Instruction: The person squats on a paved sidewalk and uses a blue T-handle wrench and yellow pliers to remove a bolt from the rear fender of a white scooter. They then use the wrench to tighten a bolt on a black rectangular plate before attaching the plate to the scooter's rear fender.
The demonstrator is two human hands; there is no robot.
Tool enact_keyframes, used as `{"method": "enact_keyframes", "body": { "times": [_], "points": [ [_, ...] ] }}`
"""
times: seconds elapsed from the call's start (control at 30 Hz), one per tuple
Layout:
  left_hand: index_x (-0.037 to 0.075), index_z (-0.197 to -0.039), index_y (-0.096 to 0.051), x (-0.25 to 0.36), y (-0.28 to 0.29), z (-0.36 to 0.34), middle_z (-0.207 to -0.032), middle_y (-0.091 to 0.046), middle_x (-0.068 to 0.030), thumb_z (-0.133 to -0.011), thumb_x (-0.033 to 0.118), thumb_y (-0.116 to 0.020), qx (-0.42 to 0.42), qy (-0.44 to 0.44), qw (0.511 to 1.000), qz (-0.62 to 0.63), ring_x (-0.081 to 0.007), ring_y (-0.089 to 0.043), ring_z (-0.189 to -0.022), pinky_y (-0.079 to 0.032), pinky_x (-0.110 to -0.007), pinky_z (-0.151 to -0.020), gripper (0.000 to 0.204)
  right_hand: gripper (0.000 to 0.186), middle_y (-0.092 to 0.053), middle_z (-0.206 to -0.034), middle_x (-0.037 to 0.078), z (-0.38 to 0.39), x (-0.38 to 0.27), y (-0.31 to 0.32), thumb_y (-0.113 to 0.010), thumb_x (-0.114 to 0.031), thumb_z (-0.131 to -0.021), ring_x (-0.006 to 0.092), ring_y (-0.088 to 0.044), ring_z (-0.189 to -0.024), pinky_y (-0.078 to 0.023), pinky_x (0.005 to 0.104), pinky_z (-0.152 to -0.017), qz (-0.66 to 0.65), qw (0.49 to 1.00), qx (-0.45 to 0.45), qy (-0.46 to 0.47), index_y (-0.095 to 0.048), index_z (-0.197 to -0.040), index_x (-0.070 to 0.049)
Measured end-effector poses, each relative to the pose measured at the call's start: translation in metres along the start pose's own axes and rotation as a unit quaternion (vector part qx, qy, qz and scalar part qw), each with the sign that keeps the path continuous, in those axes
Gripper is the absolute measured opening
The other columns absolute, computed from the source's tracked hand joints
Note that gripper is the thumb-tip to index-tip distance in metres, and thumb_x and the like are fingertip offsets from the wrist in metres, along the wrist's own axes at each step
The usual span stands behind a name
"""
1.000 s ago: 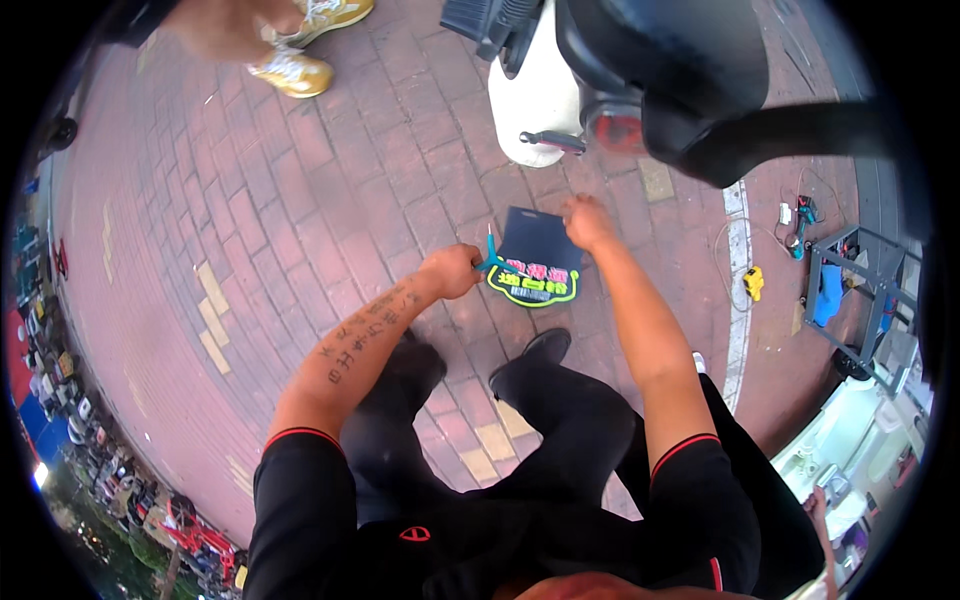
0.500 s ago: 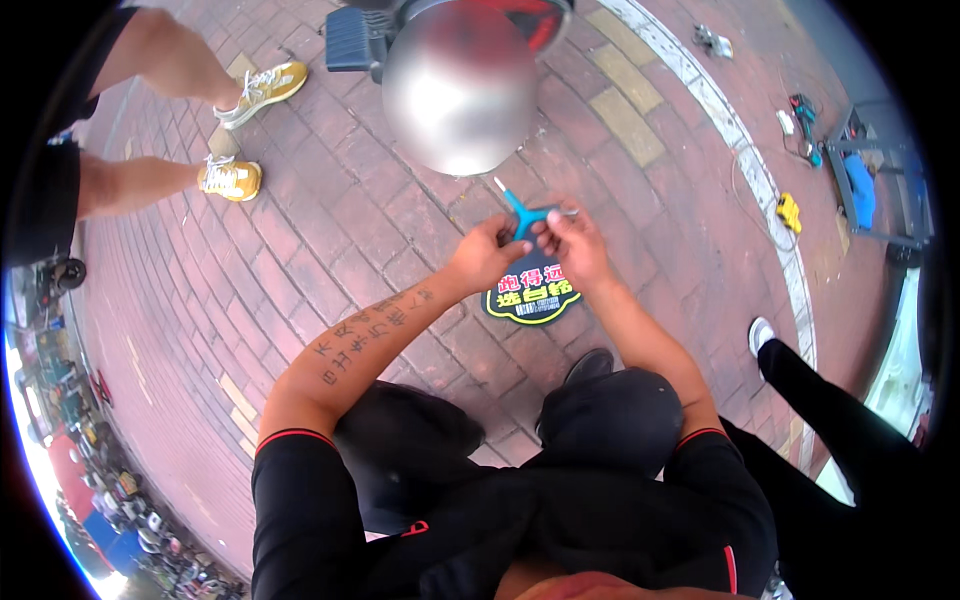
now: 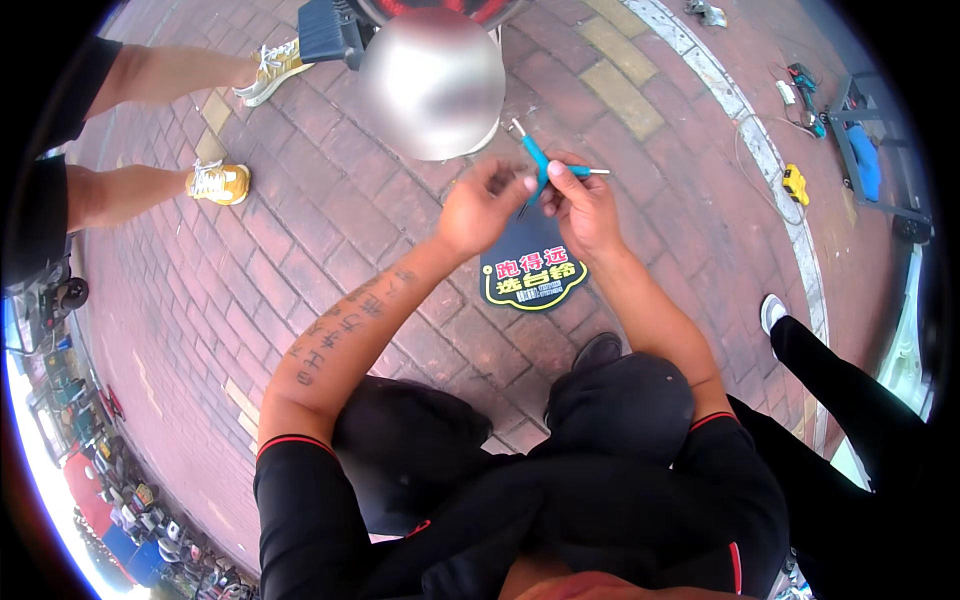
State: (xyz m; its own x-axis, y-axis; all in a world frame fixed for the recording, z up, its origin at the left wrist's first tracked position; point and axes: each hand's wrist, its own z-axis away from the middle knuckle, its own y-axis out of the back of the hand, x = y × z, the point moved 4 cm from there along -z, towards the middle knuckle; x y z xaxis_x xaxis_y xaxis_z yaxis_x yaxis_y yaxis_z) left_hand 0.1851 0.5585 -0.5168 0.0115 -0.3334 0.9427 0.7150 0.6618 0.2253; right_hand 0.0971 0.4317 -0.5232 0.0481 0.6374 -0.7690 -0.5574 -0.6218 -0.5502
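My left hand (image 3: 478, 205) and right hand (image 3: 585, 205) both pinch a small blue-handled tool (image 3: 538, 165) (thin metal tips) above the dark sign plate (image 3: 535, 275).

A second ago our left hand (image 3: 480, 205) and right hand (image 3: 585, 205) were down at the dark sign plate (image 3: 533, 272) on the brick pavement (image 3: 330, 250); now both are lifted clear of it and meet above its far edge. They now pinch a small blue-handled tool (image 3: 537, 165) between the fingers (image 3: 556, 172), absent from them before. Our view has swung, bringing a bystander's yellow shoes (image 3: 220, 182) in at the far left.
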Motion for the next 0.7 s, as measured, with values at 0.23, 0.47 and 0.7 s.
{"method": "enact_keyframes", "body": {
  "times": [0.23,0.47,0.7],
  "points": [
    [0.001,-0.105,-0.065,0.022,0.027,-0.032,-0.087,-0.065,-0.0039,-0.095,0.024,-0.056,0.073,0.04,0.985,0.152,-0.0107,-0.058,-0.078,-0.047,-0.027,-0.064,0.028,0.025,-0.06,-0.078,0.003,-0.015,0.009,-0.022,-0.065,-0.016,-0.09,0.0113,-0.055,-0.064,-0.045,0.0256,-0.056,-0.01,0.999,-0.017,0.033,-0.06,-0.108,0.001],
    [0.002,-0.107,-0.064,0.022,0.023,-0.044,-0.086,-0.063,-0.0007,-0.095,0.022,-0.058,0.045,0.051,0.982,0.174,-0.0097,-0.056,-0.076,-0.044,-0.025,-0.067,0.024,0.025,-0.06,-0.078,0.003,-0.015,0.013,-0.029,-0.064,-0.016,-0.091,0.0117,-0.055,-0.064,-0.045,0.0265,-0.056,-0.055,0.998,-0.008,0.017,-0.06,-0.108,0.001],
    [0.004,-0.104,-0.064,0.025,0.026,-0.04,-0.083,-0.062,0.0005,-0.094,0.022,-0.059,0.029,0.056,0.976,0.211,-0.008,-0.053,-0.072,-0.043,-0.023,-0.065,0.021,0.024,-0.061,-0.078,0.003,-0.013,0.014,-0.032,-0.063,-0.018,-0.092,0.0117,-0.056,-0.063,-0.045,0.0268,-0.057,-0.068,0.998,-0.011,0.008,-0.061,-0.107,0.0]
  ]
}}
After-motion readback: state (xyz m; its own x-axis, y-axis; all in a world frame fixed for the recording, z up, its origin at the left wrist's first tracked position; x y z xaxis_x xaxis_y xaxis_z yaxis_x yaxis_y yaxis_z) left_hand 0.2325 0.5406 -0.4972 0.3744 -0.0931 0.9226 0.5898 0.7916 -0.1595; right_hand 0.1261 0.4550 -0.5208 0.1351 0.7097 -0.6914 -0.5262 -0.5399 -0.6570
